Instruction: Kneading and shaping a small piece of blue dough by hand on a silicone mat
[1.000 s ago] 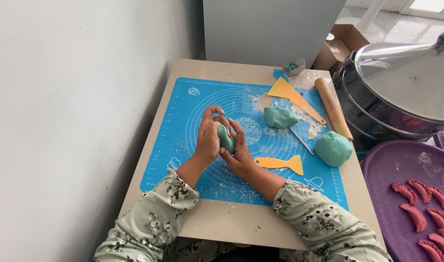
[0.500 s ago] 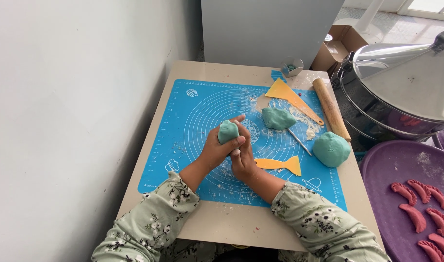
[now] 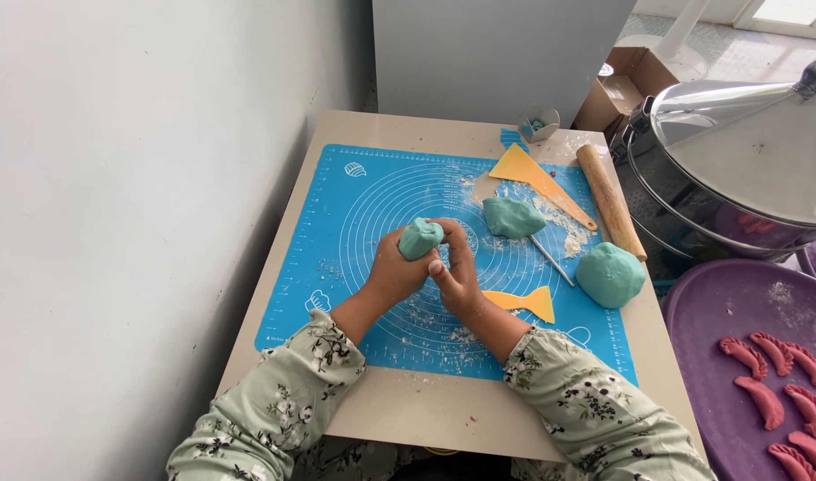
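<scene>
Pale walls close in a small beige worktop [image 3: 399, 410], most of it covered by a blue silicone baking mat [image 3: 372, 205] printed with white circles and dusted with flour. Over the middle of the mat, the left hand [image 3: 399, 272] is curled around a small teal dough piece [image 3: 420, 238], which sits at its fingertips, raised off the mat. The right hand [image 3: 459, 272] presses against the left, its fingers bent up beside the dough and touching it, so both hands are closed about the piece. Both sleeves are pale green with a flower print. To the right on the mat lies a second teal dough lump [image 3: 512, 216], with a thin metal rod [image 3: 550, 259] just beside it. A larger teal dough ball [image 3: 609, 274] rests at the mat's right edge. Near the far edge lies a yellow triangular scraper [image 3: 534, 178], and a smaller yellow scraper [image 3: 524, 303] lies just beside the right wrist. A wooden rolling pin [image 3: 609, 200] lies along the worktop's right side. Beyond it stands a steel steamer pot [image 3: 738, 160] with a cone lid, and a purple tray [image 3: 738, 312] holds pink crimped dumplings [image 3: 773, 392].
</scene>
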